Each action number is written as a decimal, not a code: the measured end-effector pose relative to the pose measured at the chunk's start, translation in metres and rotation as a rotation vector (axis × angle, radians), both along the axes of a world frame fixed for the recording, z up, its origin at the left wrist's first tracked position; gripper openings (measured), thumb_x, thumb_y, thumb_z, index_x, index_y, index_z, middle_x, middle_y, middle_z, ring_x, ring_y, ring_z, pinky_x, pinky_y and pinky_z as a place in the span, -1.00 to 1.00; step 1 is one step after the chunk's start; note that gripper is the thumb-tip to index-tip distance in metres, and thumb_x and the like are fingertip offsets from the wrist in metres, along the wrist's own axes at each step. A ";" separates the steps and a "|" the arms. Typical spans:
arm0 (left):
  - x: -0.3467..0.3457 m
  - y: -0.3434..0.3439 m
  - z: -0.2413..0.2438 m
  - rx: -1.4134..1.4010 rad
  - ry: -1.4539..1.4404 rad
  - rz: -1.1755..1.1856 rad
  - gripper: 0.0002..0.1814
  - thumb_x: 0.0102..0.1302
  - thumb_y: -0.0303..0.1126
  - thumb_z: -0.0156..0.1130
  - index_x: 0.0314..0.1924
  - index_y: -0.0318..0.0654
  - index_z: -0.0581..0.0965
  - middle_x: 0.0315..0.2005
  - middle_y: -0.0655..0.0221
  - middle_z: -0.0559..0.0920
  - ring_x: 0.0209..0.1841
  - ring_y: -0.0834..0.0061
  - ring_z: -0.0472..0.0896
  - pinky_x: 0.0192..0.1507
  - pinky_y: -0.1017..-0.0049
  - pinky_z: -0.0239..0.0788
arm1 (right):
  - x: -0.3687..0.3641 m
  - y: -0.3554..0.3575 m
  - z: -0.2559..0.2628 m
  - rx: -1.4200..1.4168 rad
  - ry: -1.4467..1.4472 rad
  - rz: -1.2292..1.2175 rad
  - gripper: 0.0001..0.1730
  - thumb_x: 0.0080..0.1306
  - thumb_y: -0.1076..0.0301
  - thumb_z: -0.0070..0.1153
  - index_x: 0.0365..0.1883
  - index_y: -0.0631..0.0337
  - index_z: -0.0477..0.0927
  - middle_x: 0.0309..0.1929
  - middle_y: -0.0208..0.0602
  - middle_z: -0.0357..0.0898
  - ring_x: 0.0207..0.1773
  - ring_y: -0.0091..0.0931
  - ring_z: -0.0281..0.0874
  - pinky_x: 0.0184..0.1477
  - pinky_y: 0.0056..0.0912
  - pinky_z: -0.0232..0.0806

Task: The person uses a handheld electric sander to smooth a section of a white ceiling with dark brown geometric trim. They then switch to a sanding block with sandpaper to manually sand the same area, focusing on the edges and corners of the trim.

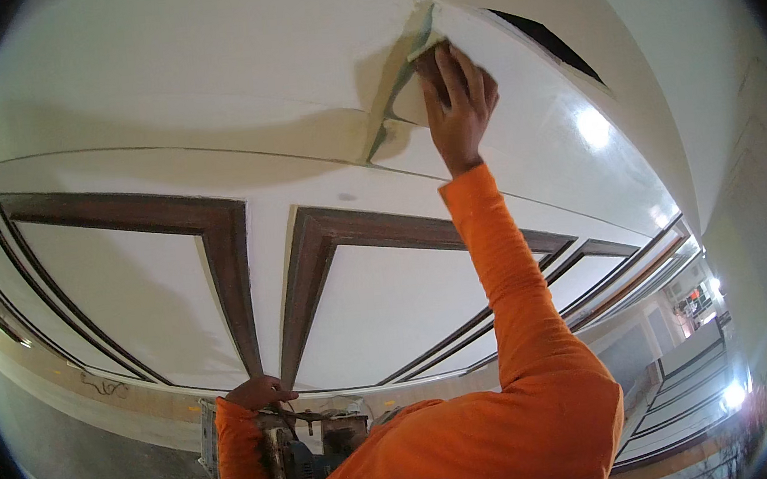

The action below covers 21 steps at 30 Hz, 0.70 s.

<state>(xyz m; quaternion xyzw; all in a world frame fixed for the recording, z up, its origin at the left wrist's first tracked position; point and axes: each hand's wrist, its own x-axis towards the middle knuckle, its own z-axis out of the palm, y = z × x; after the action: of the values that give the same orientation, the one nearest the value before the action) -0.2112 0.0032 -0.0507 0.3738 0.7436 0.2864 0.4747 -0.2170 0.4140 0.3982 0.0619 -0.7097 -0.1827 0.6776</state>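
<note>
High on the white wall, my right hand (460,103) grips a thin, pale-edged pad or scraper (427,49), whose exact kind I cannot tell. Its edge lies at a strip of grey-green filler (404,80) that runs down the wall to a thin horizontal groove. Low in the view, my left hand (260,392) rests by the foot of the dark brown panel moulding, its fingers bent; whether it holds something is unclear. Just below it stands a dusty metal frame with a dark motor-like machine (307,462), partly hidden by my orange sleeve.
Dark brown mouldings (224,219) frame white panels on the lower wall. A black rectangular opening (547,40) is at the upper right. The grey floor (114,448) shows at the lower left, with a loose cord (103,385) near the wall. Bright lamps (734,395) shine at the right.
</note>
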 end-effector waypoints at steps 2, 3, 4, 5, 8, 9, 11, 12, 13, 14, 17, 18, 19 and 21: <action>0.002 0.009 0.006 0.025 -0.004 -0.008 -0.20 0.16 0.41 0.33 -0.21 -0.36 0.68 -0.36 0.16 0.69 -0.27 0.32 0.63 -0.18 0.32 0.43 | 0.007 0.005 -0.007 -0.005 -0.017 -0.016 -0.45 0.23 0.17 0.39 0.23 -0.12 0.65 0.33 -0.58 0.49 0.25 -0.29 0.40 0.31 -0.12 0.18; 0.004 0.012 0.014 0.038 -0.016 -0.014 -0.20 0.16 0.41 0.33 -0.22 -0.36 0.68 -0.38 0.17 0.68 -0.28 0.32 0.62 -0.18 0.33 0.43 | 0.008 0.004 0.001 0.040 -0.023 -0.024 -0.45 0.23 0.17 0.40 0.23 -0.13 0.65 0.33 -0.59 0.49 0.25 -0.31 0.40 0.31 -0.14 0.18; 0.005 0.010 0.020 0.046 -0.025 -0.013 -0.20 0.16 0.41 0.33 -0.23 -0.36 0.68 -0.39 0.17 0.68 -0.29 0.33 0.62 -0.19 0.33 0.43 | 0.004 -0.001 0.019 0.080 -0.026 -0.025 -0.45 0.23 0.17 0.40 0.23 -0.13 0.65 0.34 -0.60 0.49 0.25 -0.32 0.41 0.31 -0.15 0.19; 0.003 0.008 0.016 0.025 -0.018 -0.012 -0.20 0.16 0.41 0.33 -0.23 -0.37 0.68 -0.39 0.18 0.67 -0.29 0.34 0.61 -0.19 0.34 0.42 | -0.001 -0.008 0.039 0.122 -0.024 -0.020 -0.45 0.22 0.17 0.40 0.22 -0.14 0.66 0.34 -0.61 0.49 0.24 -0.33 0.42 0.31 -0.16 0.19; 0.002 -0.001 0.005 -0.017 0.020 -0.004 -0.19 0.17 0.42 0.32 -0.21 -0.37 0.68 -0.41 0.20 0.66 -0.30 0.36 0.60 -0.19 0.35 0.42 | 0.001 -0.003 0.058 0.234 -0.073 -0.021 -0.46 0.23 0.17 0.39 0.22 -0.16 0.66 0.34 -0.64 0.51 0.24 -0.36 0.44 0.31 -0.18 0.23; 0.004 0.003 0.013 -0.013 0.047 -0.012 -0.18 0.17 0.42 0.32 -0.21 -0.38 0.68 -0.41 0.21 0.66 -0.30 0.36 0.60 -0.20 0.35 0.42 | 0.009 0.008 0.060 0.275 -0.104 -0.053 -0.47 0.23 0.17 0.39 0.21 -0.16 0.66 0.33 -0.64 0.51 0.24 -0.36 0.45 0.31 -0.17 0.24; 0.001 0.007 0.018 -0.029 0.056 -0.019 -0.18 0.18 0.42 0.31 -0.21 -0.38 0.68 -0.41 0.21 0.66 -0.29 0.37 0.60 -0.21 0.34 0.43 | 0.020 0.022 0.055 0.250 -0.101 -0.089 -0.46 0.24 0.20 0.38 0.22 -0.16 0.66 0.33 -0.62 0.54 0.27 -0.37 0.45 0.32 -0.18 0.25; 0.000 0.008 0.016 -0.053 0.031 -0.032 -0.18 0.18 0.42 0.31 -0.21 -0.38 0.68 -0.41 0.21 0.66 -0.28 0.37 0.60 -0.21 0.34 0.43 | 0.022 0.024 0.056 0.260 -0.099 -0.081 -0.46 0.24 0.22 0.39 0.23 -0.14 0.66 0.33 -0.60 0.55 0.28 -0.36 0.45 0.33 -0.19 0.25; 0.001 0.010 0.015 -0.077 0.007 -0.045 -0.18 0.18 0.43 0.30 -0.21 -0.38 0.68 -0.40 0.21 0.66 -0.28 0.38 0.60 -0.22 0.33 0.43 | 0.024 0.025 0.056 0.270 -0.097 -0.074 -0.45 0.23 0.24 0.40 0.24 -0.13 0.65 0.33 -0.58 0.56 0.29 -0.36 0.45 0.35 -0.21 0.24; 0.003 0.010 0.017 -0.054 -0.005 -0.049 -0.18 0.18 0.43 0.30 -0.21 -0.38 0.68 -0.39 0.21 0.66 -0.28 0.38 0.60 -0.22 0.33 0.43 | 0.016 0.018 0.065 0.327 -0.095 -0.036 -0.46 0.25 0.25 0.38 0.24 -0.10 0.65 0.34 -0.55 0.55 0.27 -0.35 0.48 0.33 -0.24 0.28; 0.003 0.008 0.025 -0.040 0.004 -0.032 -0.19 0.18 0.43 0.31 -0.21 -0.37 0.68 -0.37 0.21 0.67 -0.27 0.38 0.60 -0.21 0.33 0.43 | 0.000 -0.001 0.083 0.390 -0.165 0.000 -0.49 0.25 0.24 0.35 0.21 -0.14 0.66 0.30 -0.59 0.57 0.24 -0.39 0.48 0.32 -0.27 0.32; 0.003 0.005 0.027 -0.080 0.031 -0.017 -0.20 0.18 0.42 0.31 -0.21 -0.36 0.68 -0.36 0.22 0.67 -0.27 0.38 0.60 -0.21 0.33 0.42 | 0.003 0.003 0.085 0.408 -0.204 -0.026 -0.50 0.26 0.21 0.34 0.21 -0.18 0.67 0.31 -0.63 0.56 0.27 -0.41 0.46 0.33 -0.24 0.32; 0.005 0.007 0.030 -0.112 0.053 -0.017 -0.20 0.18 0.41 0.31 -0.21 -0.35 0.68 -0.35 0.22 0.67 -0.27 0.39 0.60 -0.20 0.33 0.42 | 0.014 0.016 0.081 0.397 -0.171 -0.085 -0.50 0.26 0.19 0.34 0.21 -0.18 0.67 0.32 -0.65 0.56 0.28 -0.42 0.45 0.34 -0.23 0.30; 0.009 0.009 0.043 -0.043 0.024 -0.008 -0.23 0.18 0.39 0.33 -0.22 -0.34 0.68 -0.36 0.23 0.66 -0.28 0.39 0.59 -0.22 0.33 0.40 | 0.033 0.037 0.067 0.372 -0.105 -0.201 -0.49 0.26 0.16 0.34 0.22 -0.20 0.66 0.33 -0.69 0.56 0.30 -0.43 0.42 0.35 -0.21 0.28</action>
<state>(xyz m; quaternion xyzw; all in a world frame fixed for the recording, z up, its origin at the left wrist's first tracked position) -0.2026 0.0125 -0.0080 0.3700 0.7537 0.2638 0.4748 -0.1841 0.4505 0.4653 0.1244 -0.7005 -0.3736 0.5952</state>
